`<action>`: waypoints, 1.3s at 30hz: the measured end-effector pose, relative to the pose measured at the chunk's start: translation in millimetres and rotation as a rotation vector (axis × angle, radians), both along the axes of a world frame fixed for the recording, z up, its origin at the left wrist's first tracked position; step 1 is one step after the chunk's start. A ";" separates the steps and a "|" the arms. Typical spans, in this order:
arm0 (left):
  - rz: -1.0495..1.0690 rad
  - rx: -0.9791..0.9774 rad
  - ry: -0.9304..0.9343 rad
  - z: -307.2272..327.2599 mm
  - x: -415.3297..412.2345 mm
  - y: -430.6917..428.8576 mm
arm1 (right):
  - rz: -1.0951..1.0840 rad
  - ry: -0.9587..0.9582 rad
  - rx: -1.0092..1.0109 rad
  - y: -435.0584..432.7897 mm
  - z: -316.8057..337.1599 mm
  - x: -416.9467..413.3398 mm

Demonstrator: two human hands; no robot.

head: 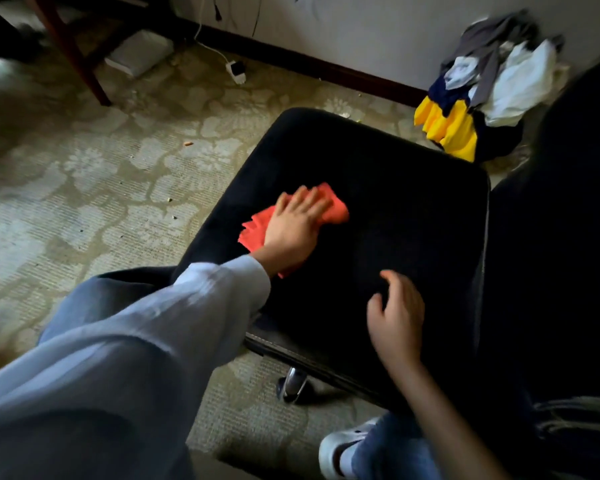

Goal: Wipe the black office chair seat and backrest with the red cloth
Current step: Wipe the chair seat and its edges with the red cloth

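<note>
Matt black fabric seat [378,188]; soft red cloth [329,209]; woven patterned carpet [94,174]; glossy chrome caster [293,382].

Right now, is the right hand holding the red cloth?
No: the left hand presses the red cloth flat on the black seat, while the right hand hovers empty nearer the seat's front edge.

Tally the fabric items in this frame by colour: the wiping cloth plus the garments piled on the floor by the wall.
Red: 1, the red cloth under the left hand on the chair seat
Yellow: 1, yellow garment
White: 1, white garment
Grey: 1, grey garment
Navy: 1, navy garment
Total: 5; the pile is blurred, so its counts are approximate.
</note>
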State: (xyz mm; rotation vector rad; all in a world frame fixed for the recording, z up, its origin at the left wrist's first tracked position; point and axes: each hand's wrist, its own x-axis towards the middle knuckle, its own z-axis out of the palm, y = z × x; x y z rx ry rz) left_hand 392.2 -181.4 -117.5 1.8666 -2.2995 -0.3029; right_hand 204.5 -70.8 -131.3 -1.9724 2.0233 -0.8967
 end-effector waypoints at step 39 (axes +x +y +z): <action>-0.817 0.030 -0.074 -12.7 -102.2 29.7 | -0.286 -0.239 -0.208 -2.1 -25.9 -39.2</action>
